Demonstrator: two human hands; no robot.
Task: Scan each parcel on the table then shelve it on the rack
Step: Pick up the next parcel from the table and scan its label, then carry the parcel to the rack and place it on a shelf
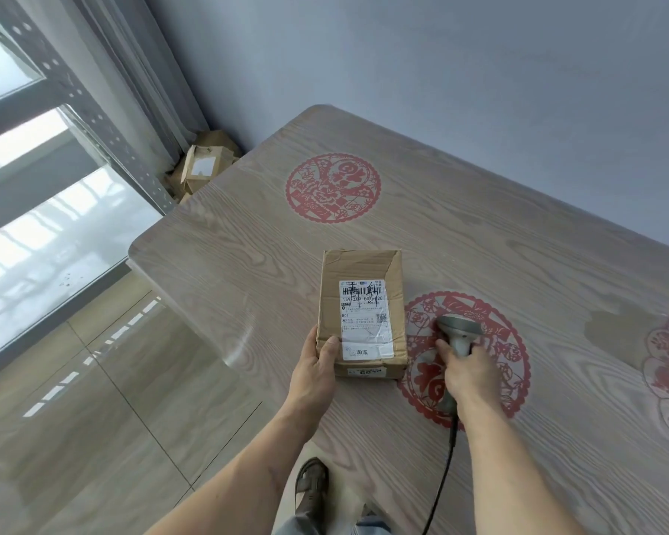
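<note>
Head view: left hand (pixel 317 366) holds the parcel (pixel 362 314) on the table (pixel 518 245); right hand (pixel 470 370) grips the scanner (pixel 458 330).

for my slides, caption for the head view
Left hand holds a parcel on the table; right hand grips a scanner.

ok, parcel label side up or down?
Up. The parcel lies flat on the table, white shipping label and barcode facing the camera; left hand grips its near corner.

Red paper-cut medallions (pixel 333 188) on the bench (pixel 248 264) top: one far centre, one near centre, one partly cut off at right. Grey curtain (pixel 132 71), far left. Window (pixel 35 210), left. Tiled floor (pixel 93 399), near left. Sandalled foot (pixel 310 481), bottom edge.
</note>
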